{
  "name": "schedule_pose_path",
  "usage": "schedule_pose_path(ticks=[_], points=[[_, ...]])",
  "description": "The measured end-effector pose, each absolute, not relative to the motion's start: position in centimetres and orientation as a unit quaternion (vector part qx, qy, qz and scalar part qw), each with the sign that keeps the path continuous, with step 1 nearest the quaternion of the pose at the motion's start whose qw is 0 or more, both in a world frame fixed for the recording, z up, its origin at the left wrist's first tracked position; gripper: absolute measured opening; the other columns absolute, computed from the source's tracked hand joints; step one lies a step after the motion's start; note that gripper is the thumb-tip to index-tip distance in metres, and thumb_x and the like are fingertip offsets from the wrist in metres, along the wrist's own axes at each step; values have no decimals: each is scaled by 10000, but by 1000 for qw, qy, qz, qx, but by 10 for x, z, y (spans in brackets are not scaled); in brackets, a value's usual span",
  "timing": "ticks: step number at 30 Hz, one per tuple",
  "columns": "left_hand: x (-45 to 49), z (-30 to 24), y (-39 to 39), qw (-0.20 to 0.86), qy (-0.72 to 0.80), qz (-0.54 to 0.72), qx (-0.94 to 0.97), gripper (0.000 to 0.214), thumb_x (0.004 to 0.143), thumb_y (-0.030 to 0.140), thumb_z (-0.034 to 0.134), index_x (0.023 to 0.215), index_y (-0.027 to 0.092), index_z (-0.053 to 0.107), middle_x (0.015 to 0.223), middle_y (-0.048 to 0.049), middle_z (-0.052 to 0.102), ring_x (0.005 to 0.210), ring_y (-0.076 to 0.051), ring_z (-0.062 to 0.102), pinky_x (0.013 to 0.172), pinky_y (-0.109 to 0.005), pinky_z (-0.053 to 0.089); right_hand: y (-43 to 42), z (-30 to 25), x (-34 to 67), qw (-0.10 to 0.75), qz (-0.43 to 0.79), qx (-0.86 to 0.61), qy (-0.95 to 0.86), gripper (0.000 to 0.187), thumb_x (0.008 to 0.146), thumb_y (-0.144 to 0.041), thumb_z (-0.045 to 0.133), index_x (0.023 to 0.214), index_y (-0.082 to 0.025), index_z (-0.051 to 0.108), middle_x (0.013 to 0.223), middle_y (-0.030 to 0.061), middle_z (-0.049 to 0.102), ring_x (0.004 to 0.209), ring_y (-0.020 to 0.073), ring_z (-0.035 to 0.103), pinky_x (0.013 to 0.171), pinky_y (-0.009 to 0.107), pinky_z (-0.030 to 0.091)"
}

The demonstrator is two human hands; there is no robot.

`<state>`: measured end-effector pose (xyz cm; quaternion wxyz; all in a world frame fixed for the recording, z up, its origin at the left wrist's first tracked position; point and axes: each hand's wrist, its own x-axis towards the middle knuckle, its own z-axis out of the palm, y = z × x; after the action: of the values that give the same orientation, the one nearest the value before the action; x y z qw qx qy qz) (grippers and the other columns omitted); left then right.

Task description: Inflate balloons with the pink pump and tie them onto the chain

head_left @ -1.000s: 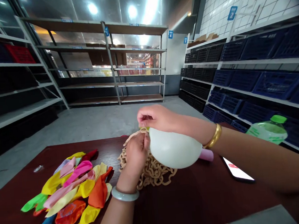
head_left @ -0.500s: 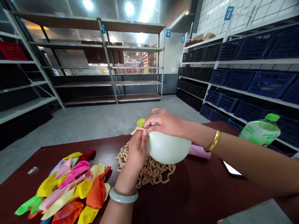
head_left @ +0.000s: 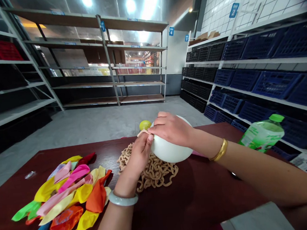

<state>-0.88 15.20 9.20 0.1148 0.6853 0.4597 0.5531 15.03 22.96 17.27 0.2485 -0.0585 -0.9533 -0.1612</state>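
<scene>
A pale inflated balloon (head_left: 167, 151) is held above a dark red table (head_left: 177, 206). My right hand (head_left: 172, 127) lies over the top of the balloon, fingers closed at its greenish neck (head_left: 145, 124). My left hand (head_left: 139, 153) is closed on a tan strand (head_left: 142, 132) right at the neck. That strand leads down to a heap of tan chain-like cord (head_left: 151, 170) under the balloon.
A pile of flat balloons in several colours (head_left: 66, 197) lies at the left of the table. A green-capped bottle (head_left: 262, 133) stands at the right, a grey sheet (head_left: 259, 222) at the near edge. Metal shelves and blue crates (head_left: 260, 80) surround the concrete floor.
My right hand moved from pinching the neck above the balloon to resting over its top. The balloon shifted slightly away from me. The pink object and phone behind my right arm are now hidden.
</scene>
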Motion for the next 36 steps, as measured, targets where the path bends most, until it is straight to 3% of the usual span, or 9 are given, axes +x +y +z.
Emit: schedule_pose_path(ticks=[3, 8, 15, 22, 27, 32, 36], points=[[-7, 92, 152, 108, 459, 542, 695, 271, 1010, 318, 405, 782, 191, 477, 787, -17, 505, 753, -151, 465, 724, -286, 391, 228, 170, 150, 228, -192, -80, -951, 300, 1011, -223, 451, 882, -140, 710, 824, 98, 648, 826, 223, 465, 737, 341, 359], [-7, 91, 154, 105, 449, 545, 701, 224, 1010, 296, 394, 845, 193, 503, 830, -27, 516, 790, -157, 481, 748, -291, 402, 227, 169, 146, 238, -140, -108, -955, 300, 1010, -217, 467, 824, -155, 695, 831, 81, 661, 831, 211, 473, 749, 318, 357], [-12, 84, 159, 105, 472, 536, 692, 211, 1004, 301, 399, 872, 193, 523, 854, -36, 562, 793, -162, 511, 746, -298, 416, 229, 169, 141, 236, -93, -99, -962, 223, 991, -202, 514, 906, -164, 716, 811, 64, 688, 790, 197, 479, 725, 308, 357], [-14, 84, 159, 76, 480, 539, 688, 218, 996, 286, 412, 812, 198, 487, 803, -19, 527, 756, -154, 499, 721, -289, 413, 235, 169, 139, 185, -151, -73, -968, 243, 998, -203, 497, 884, -153, 706, 862, 87, 666, 859, 219, 462, 720, 324, 357], [-19, 89, 156, 65, 482, 536, 690, 207, 1003, 315, 405, 878, 197, 519, 856, -39, 574, 804, -169, 536, 758, -299, 425, 232, 172, 139, 192, -158, -75, -966, 271, 1017, -217, 443, 913, -143, 682, 911, 103, 623, 923, 232, 460, 758, 343, 373], [-25, 92, 155, 35, 506, 513, 692, 267, 1003, 351, 400, 857, 189, 553, 841, -51, 602, 799, -191, 547, 734, -317, 408, 234, 173, 135, 239, 15, -94, -966, 223, 980, -155, 484, 902, -187, 691, 991, 62, 604, 959, 188, 529, 868, 327, 420], [-20, 94, 154, 27, 527, 507, 681, 306, 1003, 371, 395, 818, 185, 552, 794, -48, 596, 760, -193, 537, 699, -315, 390, 240, 177, 130, 193, 167, -129, -958, 173, 941, -153, 560, 859, -175, 710, 914, 38, 627, 899, 154, 589, 836, 292, 461]])
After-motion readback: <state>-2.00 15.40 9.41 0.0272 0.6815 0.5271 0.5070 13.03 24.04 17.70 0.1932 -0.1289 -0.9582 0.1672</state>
